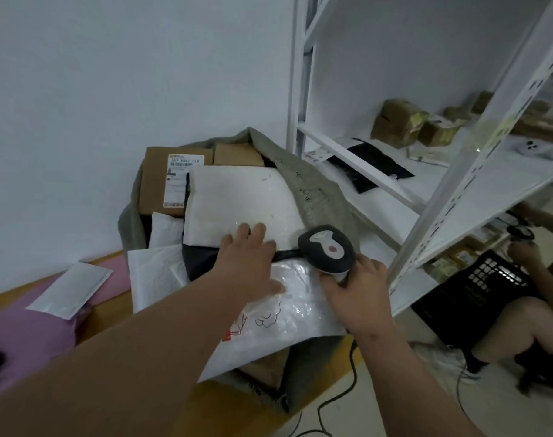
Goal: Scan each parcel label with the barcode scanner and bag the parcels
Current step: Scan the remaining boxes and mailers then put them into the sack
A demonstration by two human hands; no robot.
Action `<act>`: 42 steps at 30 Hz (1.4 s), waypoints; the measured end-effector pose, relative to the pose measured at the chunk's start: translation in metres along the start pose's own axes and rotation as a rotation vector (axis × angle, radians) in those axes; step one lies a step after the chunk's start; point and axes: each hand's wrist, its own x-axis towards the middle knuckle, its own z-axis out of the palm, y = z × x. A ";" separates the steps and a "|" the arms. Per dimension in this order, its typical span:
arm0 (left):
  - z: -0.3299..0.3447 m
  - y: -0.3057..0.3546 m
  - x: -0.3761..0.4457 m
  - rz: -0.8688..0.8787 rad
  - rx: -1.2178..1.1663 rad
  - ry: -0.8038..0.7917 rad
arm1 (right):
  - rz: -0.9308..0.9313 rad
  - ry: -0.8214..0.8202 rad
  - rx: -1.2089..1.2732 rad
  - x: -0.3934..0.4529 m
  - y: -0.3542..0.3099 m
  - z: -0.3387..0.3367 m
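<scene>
Grey-green cloth forms the mouth of the sack (303,181), which stands open on the floor against the wall and is already heaped with parcels, so anything added has to be laid on top of the pile. At the back sits a brown cardboard box (157,181) with its printed label (177,181) turned upward, and in front of it lies a big white padded envelope (237,197). The left hand (250,257) reaches over the pile with fingers straight and spread, its tips resting on the near edge of that envelope and its thumb lying on the clear bubble mailer (287,313) nearest the person, probably to press the load flat or shift a parcel. The right hand (357,294) curls round the handle of the barcode scanner (327,247), head aimed forward and down toward the parcels, its cord (347,383) trailing to the floor; holding it there keeps it ready for the next label. Another white mailer (70,288) lies apart on a pink mat (23,329) to the left, probably still to be scanned. Shelves (379,181) with more boxes stand just right of the sack.
</scene>
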 end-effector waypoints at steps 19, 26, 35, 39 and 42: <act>0.005 0.016 -0.018 0.090 0.082 -0.288 | 0.202 0.072 0.277 -0.020 -0.018 -0.012; 0.012 0.011 -0.015 0.042 0.136 -0.058 | 0.126 0.065 0.344 -0.021 -0.038 -0.025; 0.008 -0.008 -0.004 -0.092 0.104 0.253 | 0.059 0.060 0.376 -0.027 -0.055 -0.006; 0.012 -0.003 -0.010 -0.024 0.022 0.098 | 0.193 0.049 0.555 -0.023 -0.058 0.000; 0.002 -0.003 -0.014 0.031 -0.101 -0.021 | 0.239 0.107 0.599 -0.012 -0.066 -0.009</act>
